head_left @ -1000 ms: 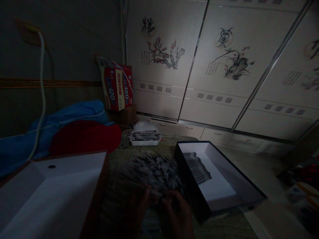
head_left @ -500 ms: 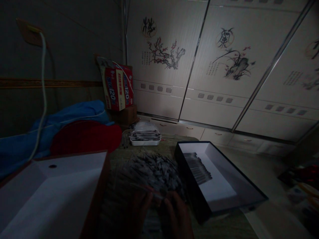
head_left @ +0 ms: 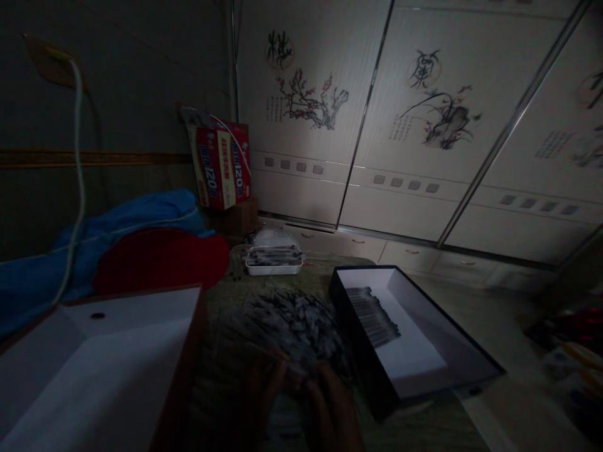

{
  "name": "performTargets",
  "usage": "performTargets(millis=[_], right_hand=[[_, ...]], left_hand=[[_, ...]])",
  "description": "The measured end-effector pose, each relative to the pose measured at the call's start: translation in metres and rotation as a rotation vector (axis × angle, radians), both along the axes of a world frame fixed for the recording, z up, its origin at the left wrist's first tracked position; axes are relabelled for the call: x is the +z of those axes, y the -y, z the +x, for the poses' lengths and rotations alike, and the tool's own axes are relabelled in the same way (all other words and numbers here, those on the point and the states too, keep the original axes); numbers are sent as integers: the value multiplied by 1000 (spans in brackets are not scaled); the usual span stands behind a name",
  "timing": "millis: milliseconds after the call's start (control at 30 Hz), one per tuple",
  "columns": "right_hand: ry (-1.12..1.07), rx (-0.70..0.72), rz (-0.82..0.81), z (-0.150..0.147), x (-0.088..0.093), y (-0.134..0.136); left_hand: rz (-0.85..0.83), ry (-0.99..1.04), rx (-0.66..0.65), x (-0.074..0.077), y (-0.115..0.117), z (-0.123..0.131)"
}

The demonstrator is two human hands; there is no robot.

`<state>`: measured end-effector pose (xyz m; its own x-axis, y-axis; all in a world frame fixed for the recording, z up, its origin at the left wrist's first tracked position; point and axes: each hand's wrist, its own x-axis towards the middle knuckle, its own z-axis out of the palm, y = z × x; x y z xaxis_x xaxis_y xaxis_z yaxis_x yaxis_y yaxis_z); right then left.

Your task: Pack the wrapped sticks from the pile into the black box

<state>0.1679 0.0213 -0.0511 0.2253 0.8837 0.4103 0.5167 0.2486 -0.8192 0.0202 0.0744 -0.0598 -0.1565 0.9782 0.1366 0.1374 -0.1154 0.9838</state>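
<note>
In dim light, my left hand [head_left: 264, 386] and my right hand [head_left: 333, 402] are close together at the bottom centre, both closed with fingertips nearly meeting. Between them runs a thin pen-like stick [head_left: 294, 365], partly hidden by the fingers; its exact kind is too dark to make out. Just beyond my hands spreads a loose pile of similar slender sticks [head_left: 296, 317], clear and dark-ended. To the right, a dark-rimmed box [head_left: 424, 370] holds a neat row of such sticks [head_left: 372, 316] along its left side.
At the left stands a brown-sided box [head_left: 141, 351] with a white inside. A white tray [head_left: 274, 270] of sticks sits at the back of the table. Blue cloth [head_left: 136, 216], a red cushion-like thing [head_left: 160, 260] and a red carton [head_left: 219, 166] lie behind, before sliding cabinet doors [head_left: 301, 94].
Both hands stay together over the near side of the pile, with small finger shifts around the thin stick. The view has moved very slightly; the boxes look the same.
</note>
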Motion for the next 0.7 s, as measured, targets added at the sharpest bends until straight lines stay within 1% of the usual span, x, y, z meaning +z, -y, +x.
performTargets(millis=[67, 167, 233, 400, 433, 500, 567, 633, 700], right_hand=[[48, -21, 47, 0, -5, 3], [116, -119, 128, 0, -12, 8], [112, -149, 128, -1, -11, 8], [-44, 29, 2, -5, 5, 4], [-50, 25, 7, -6, 6, 5], [-45, -30, 35, -6, 7, 7], [-43, -82, 55, -5, 7, 9], [-53, -56, 36, -4, 9, 8], [-57, 5, 10, -3, 9, 4]], left_hand=[[-9, 18, -16, 5, 2, 4], [-29, 44, -37, 14, 2, 7], [-44, 56, -41, 20, 3, 7], [-52, 57, -34, 31, 8, 4], [-55, 59, -43, 32, 9, 4], [-51, 50, -46, 31, 9, 3], [-22, 21, -14, 28, 9, 3], [12, -10, 31, 25, 7, 3], [28, -19, 37, 23, 6, 5]])
